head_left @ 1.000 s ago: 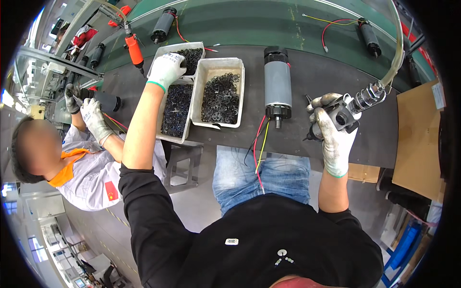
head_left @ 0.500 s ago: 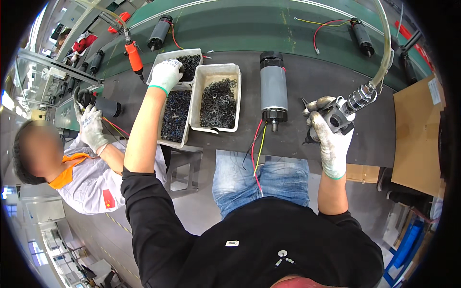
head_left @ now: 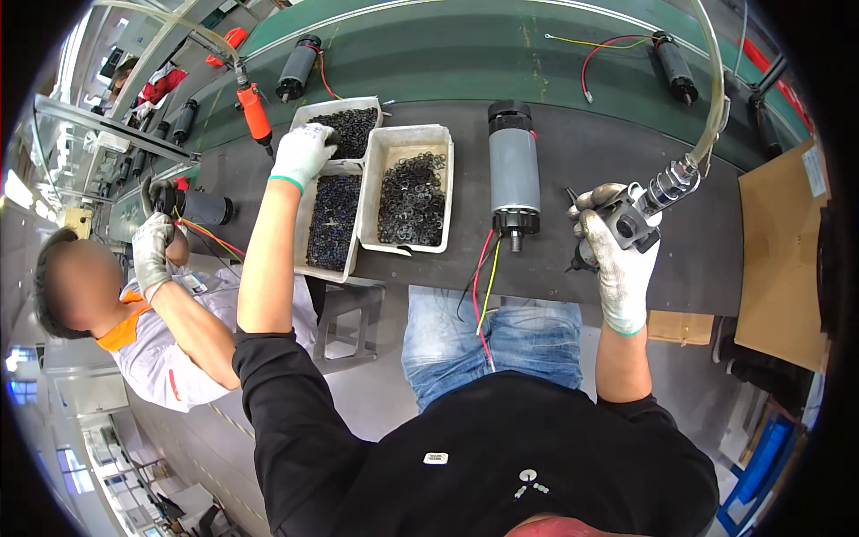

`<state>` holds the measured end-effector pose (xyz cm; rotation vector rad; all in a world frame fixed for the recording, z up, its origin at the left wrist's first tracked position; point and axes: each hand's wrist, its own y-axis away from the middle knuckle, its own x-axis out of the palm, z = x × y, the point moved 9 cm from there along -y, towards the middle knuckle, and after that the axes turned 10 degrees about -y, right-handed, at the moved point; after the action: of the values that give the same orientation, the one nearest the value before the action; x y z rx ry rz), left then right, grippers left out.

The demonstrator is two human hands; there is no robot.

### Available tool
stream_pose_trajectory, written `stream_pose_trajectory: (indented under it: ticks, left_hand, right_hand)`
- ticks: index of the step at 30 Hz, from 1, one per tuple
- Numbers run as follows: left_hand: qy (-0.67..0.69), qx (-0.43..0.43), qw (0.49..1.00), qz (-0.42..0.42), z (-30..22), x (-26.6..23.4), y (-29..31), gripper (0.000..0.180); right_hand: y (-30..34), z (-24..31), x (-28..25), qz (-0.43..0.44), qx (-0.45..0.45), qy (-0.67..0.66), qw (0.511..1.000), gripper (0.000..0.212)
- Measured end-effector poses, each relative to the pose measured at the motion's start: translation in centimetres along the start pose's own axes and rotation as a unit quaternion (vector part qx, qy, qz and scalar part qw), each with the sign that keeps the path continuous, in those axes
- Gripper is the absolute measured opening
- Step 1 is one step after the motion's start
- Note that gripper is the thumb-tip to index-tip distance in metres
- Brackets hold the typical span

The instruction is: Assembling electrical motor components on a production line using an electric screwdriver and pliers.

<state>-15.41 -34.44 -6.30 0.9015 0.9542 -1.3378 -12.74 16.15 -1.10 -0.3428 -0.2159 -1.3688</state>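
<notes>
My left hand (head_left: pixel 302 156), in a white glove, is over the near left part of the far bin (head_left: pixel 386 101) of small black rings. Its fingers are bent together; whatever they may hold is too small to see. In my gloved right hand (head_left: pixel 617 259) is a silver and black air tool (head_left: pixel 633 218), gripped at the table's right side. A clear hose (head_left: pixel 716 107) runs up from its metal fitting. Between my hands a grey cylindrical motor (head_left: pixel 514 170) lies on the table, shaft toward me, with red, black and yellow-green wires (head_left: pixel 488 282) hanging over the near edge.
Two more white bins, one of dark small parts (head_left: pixel 334 219) and one of black rings (head_left: pixel 412 201), stand left of the motor. An orange tool (head_left: pixel 255 112) hangs beyond. A co-worker (head_left: pixel 179 331) handles another motor (head_left: pixel 208 208) at left. A cardboard box (head_left: pixel 783 255) stands right.
My left hand has shifted slightly down in the picture and its fingers sit nearer the rings. My right hand keeps its grip on the air tool. The co-worker's hand has moved.
</notes>
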Motion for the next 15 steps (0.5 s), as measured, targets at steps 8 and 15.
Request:
stream_pose_trajectory:
  ticks: [8,15]
  left_hand:
    - [-0.111,0.008,0.994,-0.010,-1.2,-2.7,-1.3,0.027]
    - [0.498,-0.139,0.840,-0.165,-2.8,-10.3,4.8,0.023]
  right_hand:
    - [0.4,0.1,1.0,0.022,-0.020,-0.028,0.999,0.030]
    - [0.2,2.9,0.5,0.035,-0.079,-0.133,0.987,0.025]
